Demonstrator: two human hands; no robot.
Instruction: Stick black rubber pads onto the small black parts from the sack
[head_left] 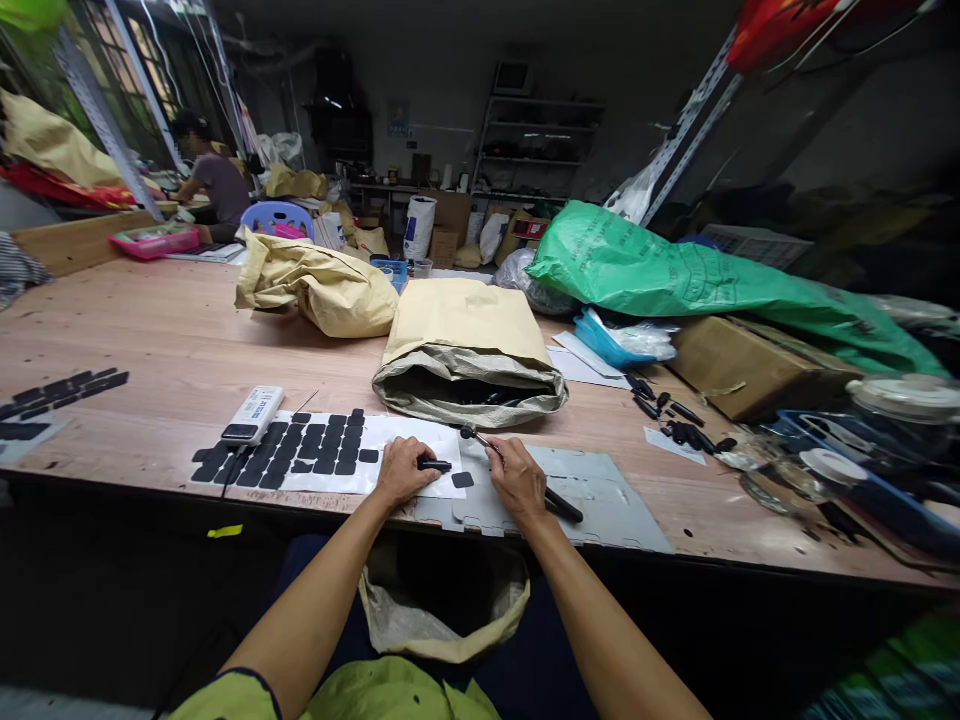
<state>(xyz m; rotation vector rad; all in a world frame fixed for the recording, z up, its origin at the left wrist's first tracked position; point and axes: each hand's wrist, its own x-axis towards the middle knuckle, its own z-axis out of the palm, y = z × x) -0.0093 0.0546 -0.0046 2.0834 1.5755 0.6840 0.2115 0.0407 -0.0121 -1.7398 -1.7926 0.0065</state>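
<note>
My left hand (403, 468) rests near the table's front edge, fingers curled around a small black stick-shaped part (435, 465). My right hand (516, 478) is closed on a black-handled tool (525, 475) whose metal tip points up-left and whose handle sticks out to the right. Between the hands lies one small black pad (463, 480). Both hands sit over a white sheet (390, 440) that carries several black square pads (300, 455) in rows to the left.
An open tan sack (469, 385) lies just behind my hands. A grey panel (600, 495), loose black parts (675, 420), a cardboard box (742, 370), a green bag (675, 270) and glass jars (900, 400) fill the right. A white device (253, 413) sits left. A person sits far back left.
</note>
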